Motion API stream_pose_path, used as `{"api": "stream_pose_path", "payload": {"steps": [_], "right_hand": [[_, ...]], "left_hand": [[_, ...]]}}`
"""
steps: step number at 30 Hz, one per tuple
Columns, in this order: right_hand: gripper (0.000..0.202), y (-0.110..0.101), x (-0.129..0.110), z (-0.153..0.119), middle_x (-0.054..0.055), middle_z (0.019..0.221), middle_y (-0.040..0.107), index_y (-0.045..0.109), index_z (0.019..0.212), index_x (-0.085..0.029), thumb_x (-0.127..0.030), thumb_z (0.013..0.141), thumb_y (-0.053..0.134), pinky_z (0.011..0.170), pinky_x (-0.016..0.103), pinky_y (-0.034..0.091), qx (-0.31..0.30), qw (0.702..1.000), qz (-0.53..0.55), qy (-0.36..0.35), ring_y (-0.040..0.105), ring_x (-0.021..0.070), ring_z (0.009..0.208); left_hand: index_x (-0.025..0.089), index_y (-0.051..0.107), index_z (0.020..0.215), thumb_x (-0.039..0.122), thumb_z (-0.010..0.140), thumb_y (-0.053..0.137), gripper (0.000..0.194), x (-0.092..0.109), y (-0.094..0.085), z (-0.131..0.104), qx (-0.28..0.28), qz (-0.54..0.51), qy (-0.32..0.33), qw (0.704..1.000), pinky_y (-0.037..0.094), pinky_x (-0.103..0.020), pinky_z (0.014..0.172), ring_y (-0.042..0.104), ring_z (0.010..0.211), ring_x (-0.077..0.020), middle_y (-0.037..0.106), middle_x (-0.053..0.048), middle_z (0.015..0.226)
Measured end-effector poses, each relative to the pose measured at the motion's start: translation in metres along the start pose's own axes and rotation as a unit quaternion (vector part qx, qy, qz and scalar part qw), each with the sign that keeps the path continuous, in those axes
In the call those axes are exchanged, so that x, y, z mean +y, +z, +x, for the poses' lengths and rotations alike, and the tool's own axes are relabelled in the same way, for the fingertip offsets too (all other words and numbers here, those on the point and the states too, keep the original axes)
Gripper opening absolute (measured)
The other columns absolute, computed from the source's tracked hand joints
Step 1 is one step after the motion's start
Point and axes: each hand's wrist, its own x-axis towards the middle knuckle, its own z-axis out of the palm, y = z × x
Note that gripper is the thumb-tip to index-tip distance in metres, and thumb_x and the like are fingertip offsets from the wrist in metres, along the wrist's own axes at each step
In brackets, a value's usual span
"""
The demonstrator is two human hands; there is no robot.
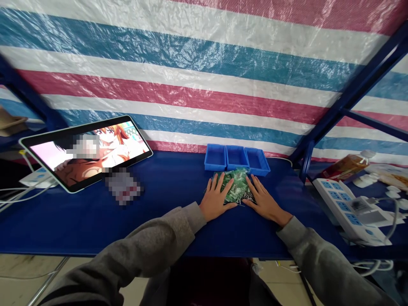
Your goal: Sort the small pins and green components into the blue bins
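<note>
A heap of small green plastic packets (237,185) lies on the blue table, with thin metal pieces like screws or pins (248,196) showing at its lower right. My left hand (218,197) rests on the heap's left side, fingers spread. On the right side my right hand (264,199) lies with its fingers apart, touching the edge of the heap. Neither hand grips anything. Just behind the heap stand three blue bins in a row: a left bin (215,167), a middle bin (237,166) and a right bin (262,172).
A tablet (73,187) showing a cartoon leans at the left, with a blurred item (123,187) before it. Right of the table are a white power strip (346,208) with cables and a bottle (347,165). Blue frame posts (318,127) and a striped sheet (204,91) stand behind.
</note>
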Motion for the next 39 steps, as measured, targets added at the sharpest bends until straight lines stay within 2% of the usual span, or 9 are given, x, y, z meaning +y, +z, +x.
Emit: {"api": "stream_pose_path", "payload": {"steps": [5,9,12,19,28,39], "right_hand": [[0.081,0.003,0.000,0.004,0.008,0.161,-0.002,-0.005,0.153,-0.028,-0.062,0.092,0.037,0.115,0.051,0.026,0.003,1.000,0.017,0.007,0.009,0.0316,0.146],[0.080,0.003,0.000,0.010,0.008,0.161,-0.001,-0.005,0.153,-0.028,-0.061,0.093,0.037,0.115,0.050,0.027,0.000,1.000,0.023,0.013,0.010,0.0310,0.146],[0.080,0.003,-0.001,0.011,0.007,0.161,0.000,-0.005,0.153,-0.029,-0.061,0.093,0.036,0.114,0.049,0.028,0.003,1.000,0.026,0.015,0.010,0.0303,0.146],[0.078,0.005,-0.003,0.009,0.007,0.161,0.001,-0.003,0.154,-0.028,-0.062,0.093,0.034,0.114,0.051,0.028,0.009,0.999,0.031,0.013,0.009,0.0309,0.146],[0.077,0.006,-0.003,0.012,0.010,0.161,0.002,0.000,0.154,-0.027,-0.061,0.094,0.034,0.115,0.051,0.026,0.002,0.999,0.042,0.022,0.008,0.0302,0.146],[0.081,-0.003,-0.006,0.008,0.005,0.161,0.000,-0.002,0.153,-0.030,-0.061,0.092,0.040,0.116,0.049,0.025,0.010,0.999,0.051,-0.001,0.009,0.0297,0.146]], "left_hand": [[0.030,0.008,0.154,0.074,0.084,0.033,0.086,0.000,-0.003,0.001,-0.005,0.001,-0.006,1.000,0.014,-0.061,0.114,0.003,0.146,-0.0376,0.004,-0.008,0.161],[0.029,0.007,0.154,0.078,0.081,0.035,0.092,-0.001,-0.006,0.004,0.013,0.013,-0.032,0.999,0.012,-0.064,0.113,0.004,0.145,-0.0399,0.004,-0.009,0.161],[0.030,0.006,0.154,0.078,0.081,0.035,0.092,-0.003,-0.006,0.005,0.008,0.011,-0.037,0.999,0.015,-0.064,0.113,0.007,0.145,-0.0401,0.004,-0.009,0.161],[0.025,0.015,0.153,0.074,0.085,0.032,0.086,-0.003,-0.002,0.003,0.001,0.016,-0.024,1.000,0.020,-0.061,0.113,0.012,0.145,-0.0392,0.018,-0.012,0.158],[0.025,0.022,0.152,0.071,0.087,0.028,0.080,0.001,-0.004,0.003,-0.001,0.021,-0.023,1.000,0.019,-0.061,0.113,0.012,0.144,-0.0395,0.019,-0.013,0.158],[0.027,0.020,0.152,0.071,0.084,0.041,0.084,-0.003,-0.007,0.000,0.022,0.021,-0.007,1.000,0.012,-0.062,0.114,0.008,0.145,-0.0373,0.016,-0.012,0.159]]}}
